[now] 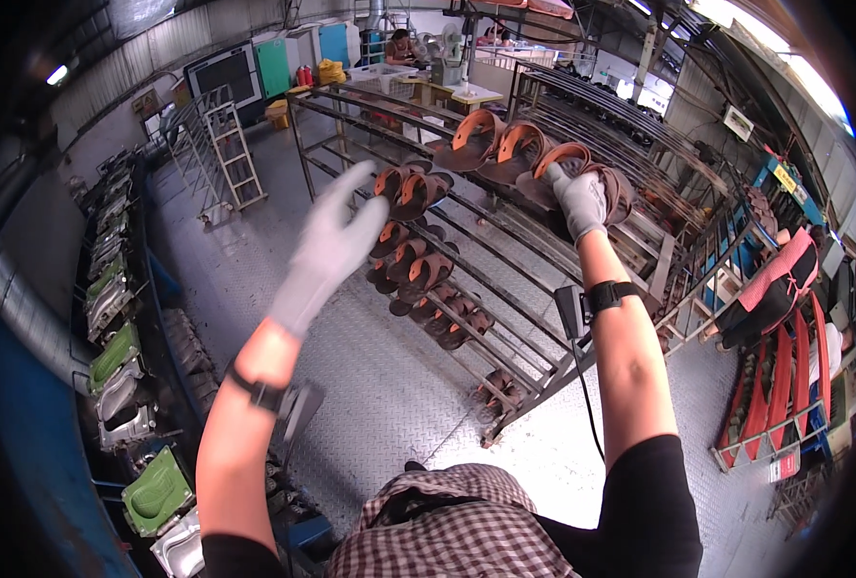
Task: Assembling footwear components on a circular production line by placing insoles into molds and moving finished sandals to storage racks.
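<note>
1. Sandals (pixel 565 157): in a row on top of the rack (pixel 536 399), ahead and right of us; long axes seem to cross the rack's length.
2. Right hand (pixel 582 200): nearer one, at the row's right end, fingers curled at a sandal; we can't tell if it grips.
3. Left hand (pixel 337 226): released, fingers spread; left pair (pixel 418 193) lies just right of its fingertips.
4. Lower sandals (pixel 426 272): we see them beneath that pair.
</note>
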`<action>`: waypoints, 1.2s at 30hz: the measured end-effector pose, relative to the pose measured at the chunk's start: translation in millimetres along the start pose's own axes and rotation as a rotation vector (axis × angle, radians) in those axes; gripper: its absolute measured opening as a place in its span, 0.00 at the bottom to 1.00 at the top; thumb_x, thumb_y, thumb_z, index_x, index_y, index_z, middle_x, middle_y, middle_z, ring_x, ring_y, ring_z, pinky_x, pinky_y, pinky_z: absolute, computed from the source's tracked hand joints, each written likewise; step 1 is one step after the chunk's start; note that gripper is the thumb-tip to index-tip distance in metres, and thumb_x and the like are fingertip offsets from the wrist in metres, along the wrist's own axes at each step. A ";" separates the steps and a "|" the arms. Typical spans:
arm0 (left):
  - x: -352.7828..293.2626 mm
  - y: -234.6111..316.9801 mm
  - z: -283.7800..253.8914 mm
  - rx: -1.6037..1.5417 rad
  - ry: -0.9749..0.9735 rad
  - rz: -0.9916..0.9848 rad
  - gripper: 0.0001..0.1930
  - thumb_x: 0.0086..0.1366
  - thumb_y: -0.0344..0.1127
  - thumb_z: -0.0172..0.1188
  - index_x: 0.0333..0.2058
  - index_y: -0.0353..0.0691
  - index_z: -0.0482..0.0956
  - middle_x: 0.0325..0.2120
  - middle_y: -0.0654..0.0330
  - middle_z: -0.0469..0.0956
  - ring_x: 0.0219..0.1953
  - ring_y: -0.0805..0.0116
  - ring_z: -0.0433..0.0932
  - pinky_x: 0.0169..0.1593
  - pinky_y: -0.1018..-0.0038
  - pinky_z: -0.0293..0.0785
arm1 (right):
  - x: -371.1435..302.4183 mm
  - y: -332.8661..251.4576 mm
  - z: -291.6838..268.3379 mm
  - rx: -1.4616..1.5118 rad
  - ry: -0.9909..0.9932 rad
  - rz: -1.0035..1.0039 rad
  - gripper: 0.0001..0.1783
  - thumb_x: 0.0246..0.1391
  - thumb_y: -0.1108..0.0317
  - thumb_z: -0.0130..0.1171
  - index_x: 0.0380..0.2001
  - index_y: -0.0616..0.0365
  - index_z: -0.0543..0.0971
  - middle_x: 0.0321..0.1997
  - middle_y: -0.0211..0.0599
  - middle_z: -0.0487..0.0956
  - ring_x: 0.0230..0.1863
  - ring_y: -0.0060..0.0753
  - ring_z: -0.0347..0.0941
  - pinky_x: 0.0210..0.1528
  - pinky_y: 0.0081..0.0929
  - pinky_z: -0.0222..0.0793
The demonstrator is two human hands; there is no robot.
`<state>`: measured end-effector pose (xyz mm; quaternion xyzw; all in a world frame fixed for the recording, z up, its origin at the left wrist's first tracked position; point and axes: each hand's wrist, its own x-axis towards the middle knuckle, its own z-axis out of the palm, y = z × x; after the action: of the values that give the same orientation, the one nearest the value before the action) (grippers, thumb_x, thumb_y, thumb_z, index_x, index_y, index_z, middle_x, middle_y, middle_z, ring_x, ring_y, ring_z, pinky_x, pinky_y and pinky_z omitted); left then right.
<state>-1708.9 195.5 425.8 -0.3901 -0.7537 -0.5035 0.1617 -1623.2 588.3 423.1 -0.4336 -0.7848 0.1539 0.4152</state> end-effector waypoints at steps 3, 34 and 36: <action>84.4 7.6 79.4 0.160 -0.171 0.014 0.35 0.65 0.51 0.59 0.65 0.34 0.70 0.62 0.45 0.74 0.65 0.54 0.72 0.67 0.67 0.66 | 8.5 20.9 2.1 -0.076 0.125 -0.156 0.34 0.51 0.52 0.63 0.53 0.69 0.75 0.54 0.65 0.78 0.57 0.62 0.75 0.61 0.47 0.69; -299.8 -184.8 -156.1 0.052 1.281 -0.900 0.20 0.69 0.44 0.61 0.47 0.30 0.81 0.35 0.55 0.85 0.39 0.66 0.83 0.45 0.68 0.77 | -329.9 -112.8 214.4 1.231 -1.222 -0.085 0.08 0.64 0.75 0.62 0.43 0.61 0.75 0.44 0.30 0.78 0.45 0.21 0.74 0.49 0.23 0.74; -343.2 -170.3 -187.6 0.111 1.433 -1.141 0.20 0.69 0.45 0.61 0.47 0.32 0.81 0.36 0.57 0.84 0.38 0.66 0.82 0.44 0.69 0.76 | -404.8 -169.1 232.3 1.193 -1.500 -0.191 0.07 0.64 0.74 0.63 0.42 0.60 0.76 0.43 0.28 0.78 0.44 0.20 0.73 0.49 0.23 0.73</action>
<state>-1643.9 -148.6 182.1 0.4549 -0.5747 -0.5916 0.3358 -1786.1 191.0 173.8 0.1257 -0.6707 0.7304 -0.0315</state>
